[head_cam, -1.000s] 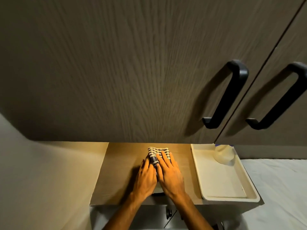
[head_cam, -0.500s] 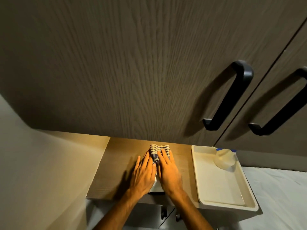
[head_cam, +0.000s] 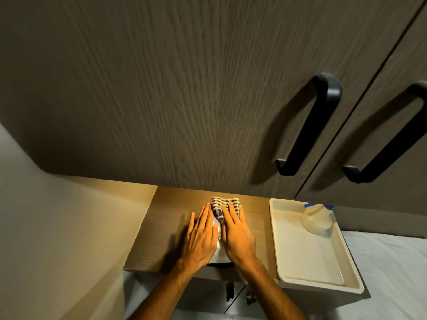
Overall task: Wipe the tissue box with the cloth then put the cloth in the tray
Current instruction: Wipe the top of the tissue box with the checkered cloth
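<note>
A white tissue box (head_cam: 217, 249) stands on the small wooden tabletop (head_cam: 161, 227), mostly hidden under both my hands. A striped blue and cream cloth (head_cam: 225, 204) lies over the box's far end. My right hand (head_cam: 236, 236) rests flat on the cloth and the box top, fingers stretched forward. My left hand (head_cam: 201, 236) lies flat against the box's left side, fingers straight and close together. A cream tray (head_cam: 309, 257) sits at the right of the table, apart from my hands.
A clear spray bottle (head_cam: 316, 218) with a blue top stands in the tray's far corner. Dark wooden cabinet doors with black handles (head_cam: 309, 125) hang low above the table. A pale wall lies left, white bedding (head_cam: 392, 262) right.
The camera has tilted a little, so the table sits lower in view. Both hands stay pressed on the box and cloth, with the fingers reaching slightly further forward.
</note>
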Tool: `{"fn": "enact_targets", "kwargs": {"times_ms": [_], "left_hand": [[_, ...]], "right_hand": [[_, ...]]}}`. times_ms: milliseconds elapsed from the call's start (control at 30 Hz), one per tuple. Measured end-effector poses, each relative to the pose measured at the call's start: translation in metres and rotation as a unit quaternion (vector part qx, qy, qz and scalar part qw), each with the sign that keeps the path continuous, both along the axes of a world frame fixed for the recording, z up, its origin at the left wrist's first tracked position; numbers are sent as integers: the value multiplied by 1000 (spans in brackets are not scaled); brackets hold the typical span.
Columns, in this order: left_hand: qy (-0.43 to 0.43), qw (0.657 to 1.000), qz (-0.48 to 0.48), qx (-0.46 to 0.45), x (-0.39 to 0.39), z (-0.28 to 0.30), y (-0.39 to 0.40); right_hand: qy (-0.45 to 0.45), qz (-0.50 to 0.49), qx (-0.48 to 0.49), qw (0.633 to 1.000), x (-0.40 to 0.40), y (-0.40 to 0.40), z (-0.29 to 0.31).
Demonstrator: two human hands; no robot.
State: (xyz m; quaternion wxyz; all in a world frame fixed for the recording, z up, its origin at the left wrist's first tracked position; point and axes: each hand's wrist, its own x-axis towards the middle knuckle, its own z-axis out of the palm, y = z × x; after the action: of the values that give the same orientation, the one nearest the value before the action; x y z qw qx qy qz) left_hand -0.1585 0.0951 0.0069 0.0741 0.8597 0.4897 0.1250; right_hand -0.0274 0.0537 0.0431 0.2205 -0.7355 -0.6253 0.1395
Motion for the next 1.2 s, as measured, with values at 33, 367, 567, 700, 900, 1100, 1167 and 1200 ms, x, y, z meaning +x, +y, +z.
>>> {"fn": "enact_targets", "kwargs": {"times_ms": [33,367,567,700,900,1100,1167,1200], "left_hand": [[-17,1000,11,-1,1,1,1],[18,999,-25,19,1,-3,1],[-2,1000,11,6,2,2,2],[-6,1000,-9,4,2,-2,0],[45,998,-35,17,1,-3,-1],[25,1000,-9,15,3,2,-2],[26,1000,-13,3,2,0,-1],[14,1000,-8,-9,1,0,-1]], "right_hand": [[30,-9,2,1000,3,2,3],[-20,-1,20,1000,-9,-29,-22],[89,-32,16,995,6,-2,1],[60,-28,11,998,-10,-42,-23],[-13,15,12,1000,-4,-13,-7],[132,-43,13,990,-2,-16,-3],[96,-43,20,994,-12,-37,-18],[52,-34,21,998,-16,-45,-24]]}}
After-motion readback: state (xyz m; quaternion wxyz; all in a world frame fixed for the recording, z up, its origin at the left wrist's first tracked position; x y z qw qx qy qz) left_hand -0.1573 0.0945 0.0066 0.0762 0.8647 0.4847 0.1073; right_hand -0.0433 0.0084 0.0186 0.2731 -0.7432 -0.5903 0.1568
